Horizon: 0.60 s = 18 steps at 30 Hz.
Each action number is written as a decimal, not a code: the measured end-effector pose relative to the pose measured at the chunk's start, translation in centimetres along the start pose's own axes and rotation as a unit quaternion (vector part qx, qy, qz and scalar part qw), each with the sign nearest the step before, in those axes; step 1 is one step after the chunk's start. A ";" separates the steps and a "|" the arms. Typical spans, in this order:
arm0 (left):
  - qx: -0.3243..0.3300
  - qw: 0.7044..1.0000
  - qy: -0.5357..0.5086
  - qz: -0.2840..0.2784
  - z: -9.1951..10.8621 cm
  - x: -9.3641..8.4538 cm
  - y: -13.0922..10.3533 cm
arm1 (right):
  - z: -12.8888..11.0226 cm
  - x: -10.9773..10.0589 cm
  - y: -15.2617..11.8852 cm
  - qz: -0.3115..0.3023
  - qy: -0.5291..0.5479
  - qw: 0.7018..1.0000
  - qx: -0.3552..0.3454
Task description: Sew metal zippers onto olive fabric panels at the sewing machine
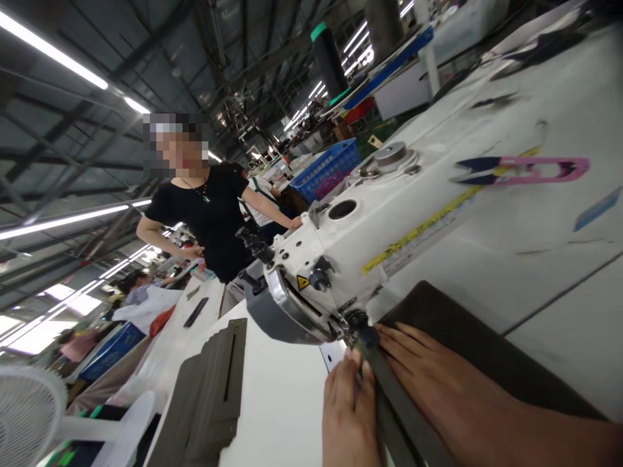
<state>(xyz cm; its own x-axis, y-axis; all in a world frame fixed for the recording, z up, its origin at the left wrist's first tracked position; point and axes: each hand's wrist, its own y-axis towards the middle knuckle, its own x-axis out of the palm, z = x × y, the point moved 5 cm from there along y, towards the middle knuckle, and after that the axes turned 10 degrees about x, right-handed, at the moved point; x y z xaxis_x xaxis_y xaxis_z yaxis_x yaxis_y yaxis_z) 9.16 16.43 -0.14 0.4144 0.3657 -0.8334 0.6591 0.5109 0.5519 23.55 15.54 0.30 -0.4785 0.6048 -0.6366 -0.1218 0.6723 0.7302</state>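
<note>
A white sewing machine stands tilted across the view, its needle area low in the middle. My left hand is close in front of the needle, fingers pressed together at the edge of a dark olive cloth strip. On the strip's other side, my right hand lies flat with fingers stretched toward the needle. A wider dark olive cloth piece spreads beneath and beyond this hand. The presser foot and the left fingertips' exact hold are partly hidden.
Stacked olive cloth pieces lie left of the machine. Pink-handled thread snips rest on the machine's body. A person in black stands opposite, one hand touching the machine. A white fan and blue basket are nearby.
</note>
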 end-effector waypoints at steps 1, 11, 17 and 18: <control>0.004 1.000 0.003 0.023 0.2 0.0 0.1 | 0.1 -0.2 0.1 0.012 0.001 1.000 0.000; -0.045 0.996 -0.012 0.072 0.6 1.2 0.9 | 0.6 -0.5 -0.2 0.046 -0.069 0.987 -0.139; -0.114 0.989 -0.083 0.054 -0.3 2.0 0.4 | 1.8 1.5 -1.7 0.013 -0.076 0.981 -0.181; -0.114 0.988 -0.083 0.057 -0.3 2.1 0.3 | 2.1 1.8 -1.9 0.000 -0.064 0.983 -0.170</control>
<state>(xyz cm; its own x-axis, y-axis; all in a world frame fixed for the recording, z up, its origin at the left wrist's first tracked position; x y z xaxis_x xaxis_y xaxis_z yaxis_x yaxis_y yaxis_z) 10.00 17.59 -1.68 0.5880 0.3072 -0.7482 0.4518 0.6426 0.6189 24.72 16.23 -2.73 -0.3685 0.6684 -0.6461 -0.4158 0.5032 0.7576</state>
